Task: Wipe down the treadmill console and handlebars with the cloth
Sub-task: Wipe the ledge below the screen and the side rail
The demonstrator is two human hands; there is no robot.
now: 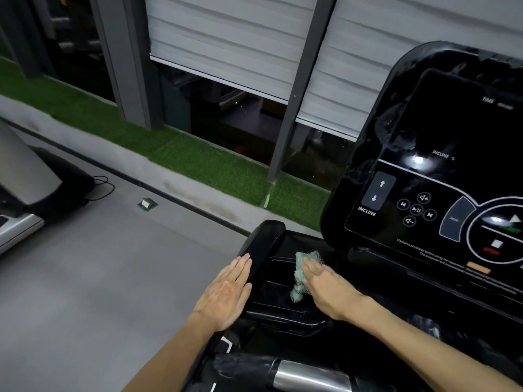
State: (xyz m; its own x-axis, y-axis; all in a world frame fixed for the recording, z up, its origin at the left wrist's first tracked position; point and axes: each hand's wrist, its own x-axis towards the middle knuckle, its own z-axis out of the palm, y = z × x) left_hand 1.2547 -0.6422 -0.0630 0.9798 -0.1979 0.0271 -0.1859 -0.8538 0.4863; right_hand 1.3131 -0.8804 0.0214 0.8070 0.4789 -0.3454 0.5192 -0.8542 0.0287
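At the bottom edge, closest to the camera, lies a black handlebar (308, 373) with a shiny silver section. Two bare forearms reach forward over it.

The left hand (223, 292) is flat, its fingers straight and close together. Its grip is open and holds nothing; the fingertips lie against the outer side of a black side handle (263, 244) that rises at the left edge of the treadmill.

The right hand (331, 290) lies palm down on the cloth (299, 278). Its fingers are stretched out, so this grip is also open; it presses the cloth and does not close around it. The cloth is green and white, crumpled, and sits in the black tray (283, 312) between the side handle and the console, partly under the right hand.

Behind the tray, to the right, stands the console (396, 131), a glossy black panel. It shows arrow buttons marked INCLINE, a round group of media buttons and a curved control area. Wet smears and a bright reflection are visible on its upper left part.

To the left is the grey floor (113, 278). A small green and white object (147, 204) lies on it; I cannot tell what it is. Near it a black cable (103, 188) runs to another machine (31, 176) at the left edge. Farther away a strip of green artificial grass (198, 162) runs along the windows, where grey blinds (226, 38) hang partly lowered between grey posts.
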